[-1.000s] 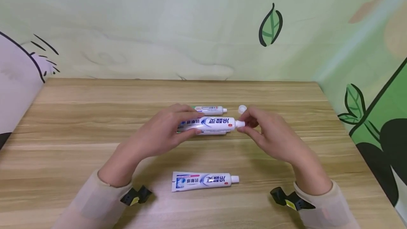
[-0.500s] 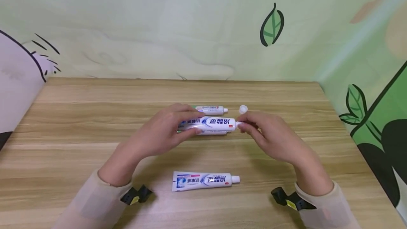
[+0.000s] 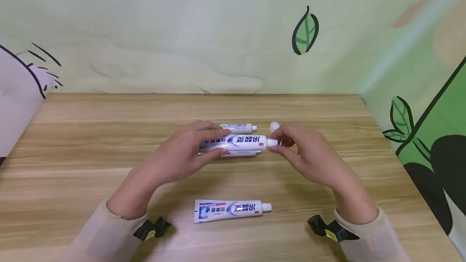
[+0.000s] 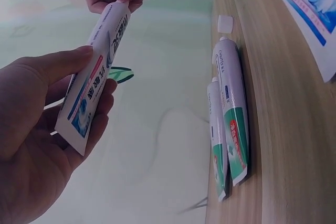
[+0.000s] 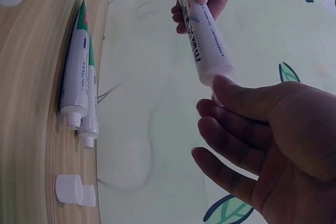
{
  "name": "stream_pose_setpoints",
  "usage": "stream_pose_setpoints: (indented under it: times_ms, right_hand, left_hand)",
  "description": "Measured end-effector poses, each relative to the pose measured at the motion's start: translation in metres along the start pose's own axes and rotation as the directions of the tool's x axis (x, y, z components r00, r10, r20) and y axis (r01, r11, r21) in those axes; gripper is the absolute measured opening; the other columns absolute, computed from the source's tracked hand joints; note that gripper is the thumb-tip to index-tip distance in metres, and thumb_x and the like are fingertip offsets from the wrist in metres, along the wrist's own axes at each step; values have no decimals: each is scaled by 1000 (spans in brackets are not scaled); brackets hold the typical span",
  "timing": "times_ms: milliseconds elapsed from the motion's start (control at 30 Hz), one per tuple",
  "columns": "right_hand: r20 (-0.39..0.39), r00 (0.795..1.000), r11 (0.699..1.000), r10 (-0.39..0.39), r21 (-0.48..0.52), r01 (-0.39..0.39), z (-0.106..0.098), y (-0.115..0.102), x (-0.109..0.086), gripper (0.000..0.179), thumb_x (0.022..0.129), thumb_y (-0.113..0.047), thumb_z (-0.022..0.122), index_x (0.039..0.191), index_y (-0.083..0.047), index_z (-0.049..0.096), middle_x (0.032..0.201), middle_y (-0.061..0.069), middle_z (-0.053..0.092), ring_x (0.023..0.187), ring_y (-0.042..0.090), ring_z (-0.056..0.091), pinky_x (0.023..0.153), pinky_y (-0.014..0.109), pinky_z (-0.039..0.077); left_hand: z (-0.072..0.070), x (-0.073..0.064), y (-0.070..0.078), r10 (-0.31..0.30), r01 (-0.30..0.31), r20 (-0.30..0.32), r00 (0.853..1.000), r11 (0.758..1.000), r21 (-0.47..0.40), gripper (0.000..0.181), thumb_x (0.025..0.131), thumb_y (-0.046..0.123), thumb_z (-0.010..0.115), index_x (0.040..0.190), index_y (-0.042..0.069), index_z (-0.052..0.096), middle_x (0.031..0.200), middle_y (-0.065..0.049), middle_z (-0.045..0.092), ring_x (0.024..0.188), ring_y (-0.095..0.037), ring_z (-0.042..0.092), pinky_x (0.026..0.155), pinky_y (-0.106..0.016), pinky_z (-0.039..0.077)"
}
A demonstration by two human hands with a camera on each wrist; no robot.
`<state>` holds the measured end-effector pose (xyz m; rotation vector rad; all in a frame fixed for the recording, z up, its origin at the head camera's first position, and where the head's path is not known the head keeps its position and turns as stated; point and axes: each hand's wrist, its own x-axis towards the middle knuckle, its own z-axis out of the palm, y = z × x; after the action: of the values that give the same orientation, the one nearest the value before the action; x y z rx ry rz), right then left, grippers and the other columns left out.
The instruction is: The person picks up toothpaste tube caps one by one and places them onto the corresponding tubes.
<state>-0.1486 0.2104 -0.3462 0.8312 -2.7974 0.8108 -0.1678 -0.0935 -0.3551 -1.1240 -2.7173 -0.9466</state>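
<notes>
My left hand [image 3: 183, 148] grips a white and blue toothpaste tube [image 3: 242, 142] around its body, lifted above the table. My right hand [image 3: 313, 155] pinches the white screw cap [image 3: 272, 142] at the tube's right end between thumb and fingers. In the left wrist view the held tube [image 4: 97, 74] tilts, its flat crimped end toward my palm. The right wrist view shows my right fingertips over the cap, hiding most of it. A second tube [image 3: 231, 210] of the same kind lies in front, capped, with its cap to the right.
Behind the held tube, two uncapped toothpaste tubes with green ends, a nearer one [image 4: 236, 108] and a farther one [image 4: 217, 135], lie on the wooden table [image 3: 109, 116]. Two loose white caps, one larger [image 5: 69, 189] and one smaller [image 5: 88, 195], stand near their nozzles.
My right fingers covered the cap half a second ago; now they sit slightly back and more of the cap shows. The head view has shifted slightly. My left hand keeps its grip.
</notes>
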Motion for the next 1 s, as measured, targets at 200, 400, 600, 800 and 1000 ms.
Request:
stream_pose_setpoints:
  times_ms: [200,400,600,800,1000]
  right_hand:
    - [43,999,999,22,-25,-21,-1,-1,0,11,102,-19,67,111,-14,72,89,-6,67,75,11,56,66,27,49]
    - [72,996,999,53,6,-54,-2,-1,0,20,101,-21,69,119,-13,69,92,-6,69,82,11,61,73,32,54]
    - [14,999,999,32,7,-32,-3,-2,0,21,95,-15,77,113,-13,66,96,-4,71,86,10,65,76,33,56]
    - [15,1000,1000,-6,-14,6,-3,-2,0,10,98,-14,72,108,-14,71,89,-6,70,77,10,59,66,27,50]
    - [61,998,1000,19,-8,-18,-3,-2,0,13,105,-15,61,112,-13,72,88,-6,68,75,11,55,67,27,48]
  left_hand:
    - [0,-1,0,3,-3,-7,1000,1000,3,40,101,30,70,136,13,69,128,-7,70,114,-20,67,96,-43,56]
    - [-1,0,0,2,-2,-9,1000,1000,-6,40,101,31,70,136,13,69,128,-7,70,113,-20,67,95,-43,56]
    - [-1,0,0,11,-11,-17,1000,1000,-18,39,101,31,70,136,14,69,127,-6,71,113,-19,67,96,-42,56]
    - [0,-1,-1,29,-30,-30,999,999,-28,39,101,30,70,136,13,69,126,-5,71,111,-18,67,93,-40,57]
    - [-2,0,-1,39,-40,-33,999,999,-25,39,101,30,69,136,13,69,126,-5,71,110,-17,67,93,-40,56]
